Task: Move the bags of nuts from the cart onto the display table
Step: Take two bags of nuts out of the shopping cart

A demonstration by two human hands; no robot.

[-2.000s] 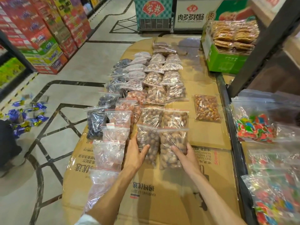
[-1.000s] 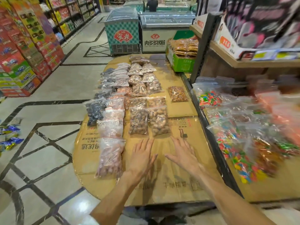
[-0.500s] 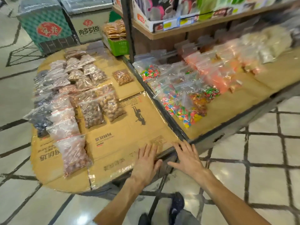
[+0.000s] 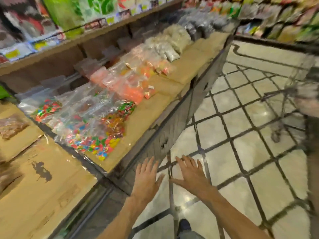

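Both hands are empty with fingers spread flat: the left hand (image 4: 146,176) hangs over the corner where the metal shelf edge (image 4: 174,123) meets the floor, and the right hand (image 4: 191,173) is just beside it over the tiled floor (image 4: 241,152). Neither touches anything.

Of the bags of nuts, only one bag of nuts (image 4: 10,125) shows, lying at the far left edge on the cardboard-covered desk (image 4: 43,195). The wire cart (image 4: 296,104) stands at the right, well apart from the hands and heavily blurred; what it holds cannot be made out.

Between desk and cart runs a long low shelf lined with cardboard. On it lie clear bags of bright candy (image 4: 93,135), then orange packets (image 4: 133,90), then pale bags (image 4: 170,45) farther along. A wooden shelf (image 4: 51,56) with price tags runs above. A dark shoe (image 4: 184,225) shows at the bottom.
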